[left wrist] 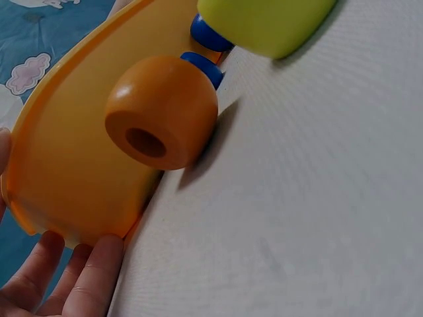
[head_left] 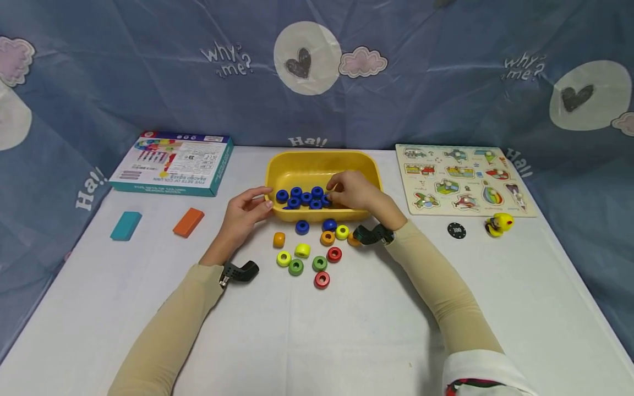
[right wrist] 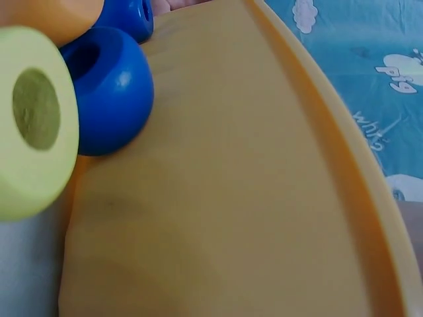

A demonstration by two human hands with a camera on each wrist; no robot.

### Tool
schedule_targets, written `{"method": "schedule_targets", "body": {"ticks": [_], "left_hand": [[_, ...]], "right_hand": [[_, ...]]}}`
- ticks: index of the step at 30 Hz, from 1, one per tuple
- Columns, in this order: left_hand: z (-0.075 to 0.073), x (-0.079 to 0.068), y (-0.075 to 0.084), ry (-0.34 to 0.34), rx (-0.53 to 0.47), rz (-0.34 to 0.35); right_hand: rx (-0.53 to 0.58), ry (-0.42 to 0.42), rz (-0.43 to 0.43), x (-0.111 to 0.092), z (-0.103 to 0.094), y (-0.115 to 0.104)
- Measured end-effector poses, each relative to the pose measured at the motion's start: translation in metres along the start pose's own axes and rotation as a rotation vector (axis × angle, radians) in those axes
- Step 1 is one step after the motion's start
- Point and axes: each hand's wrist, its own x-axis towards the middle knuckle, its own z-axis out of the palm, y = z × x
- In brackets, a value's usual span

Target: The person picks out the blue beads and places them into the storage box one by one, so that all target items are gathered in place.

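A yellow plastic tub (head_left: 324,214) holds several blue beads (head_left: 296,192) along its front left part. My left hand (head_left: 242,214) touches the tub's left end with its fingertips, the fingers fairly straight. Inside the tub, my right hand (head_left: 354,191) has its fingers bent down beside the rightmost blue beads; whether it pinches one is hidden. In front of the tub lie more blue beads (head_left: 302,227), orange beads (head_left: 279,240), yellow beads (head_left: 284,258), green beads (head_left: 296,267) and red beads (head_left: 322,280). An orange bead (left wrist: 162,112) shows large in the left wrist view.
At the back left lies a flat toy box (head_left: 170,165), with a teal block (head_left: 126,226) and an orange block (head_left: 189,222) before it. On the right are a wooden picture puzzle board (head_left: 465,181), a black disc (head_left: 457,230) marked 100 and a yellow duck figure (head_left: 499,224).
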Motion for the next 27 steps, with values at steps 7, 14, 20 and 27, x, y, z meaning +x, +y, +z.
{"method": "schedule_targets", "body": {"ticks": [7,14,20,27], "left_hand": [[0.000,0.000,0.001,-0.002,-0.003,0.012],[0.001,0.000,0.001,-0.019,-0.051,0.023],[0.000,0.000,-0.001,-0.022,-0.042,0.023],[0.001,0.000,-0.001,-0.016,-0.046,0.021]], "right_hand": [[0.023,0.031,-0.021,-0.001,0.001,0.001],[0.064,0.111,-0.083,-0.007,-0.004,0.001],[0.089,0.198,-0.221,-0.030,-0.014,-0.021],[0.022,0.102,-0.466,-0.063,0.000,-0.065]]}}
